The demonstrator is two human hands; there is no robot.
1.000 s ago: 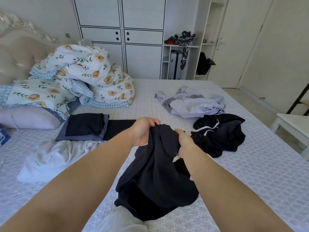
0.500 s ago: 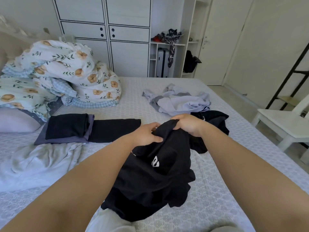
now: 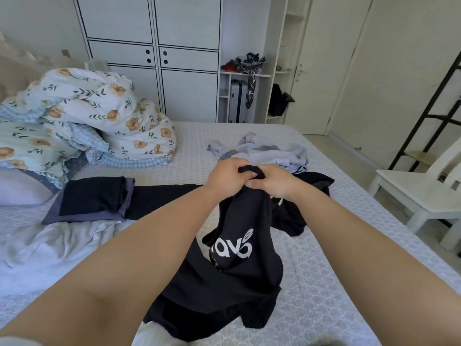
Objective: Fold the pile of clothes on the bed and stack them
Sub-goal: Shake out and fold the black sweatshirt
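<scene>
A black T-shirt [image 3: 232, 275] with white lettering hangs from both hands over the bed [image 3: 324, 295]. My left hand [image 3: 225, 176] and my right hand [image 3: 274, 181] grip its top edge side by side, fingers closed on the cloth. Its lower part is bunched on the mattress. Behind my right hand lies another black garment [image 3: 299, 211]. Further back sits a crumpled pale lilac pile of clothes [image 3: 269, 151]. At the left is a folded stack [image 3: 94, 198]: a black piece on a grey-purple one, with a flat black garment [image 3: 162, 198] beside it.
A floral duvet and pillows [image 3: 94, 113] are heaped at the head of the bed on the left. A pale grey garment [image 3: 50, 243] is spread at the near left. A white stool [image 3: 419, 196] stands right of the bed, wardrobes behind.
Both hands have risen and come together at the shirt's top edge. The shirt has been lifted and turned, so its white lettering now shows in full.
</scene>
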